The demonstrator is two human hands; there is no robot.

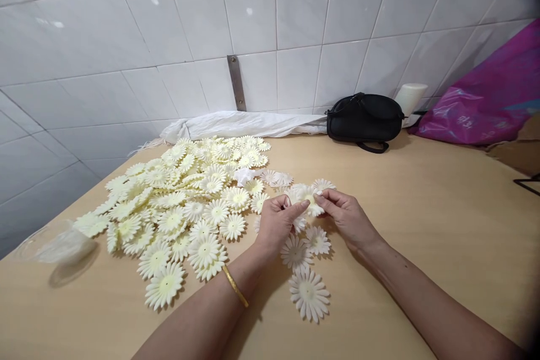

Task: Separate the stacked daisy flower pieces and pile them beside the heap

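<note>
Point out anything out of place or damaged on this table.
The crumpled white piece looks odd, bunched up beside flat, daisy-shaped flower layers, toward the heap's right side. I see no clear damage.

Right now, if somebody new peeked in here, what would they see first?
Probably the big heap of pale yellow flowers, spread over the left side of the table. Next, the shiny pink-purple bag by the wall at the far right, and the black case left of it. In the middle, the left hand and right hand seem to pinch a whitish flower.
</note>
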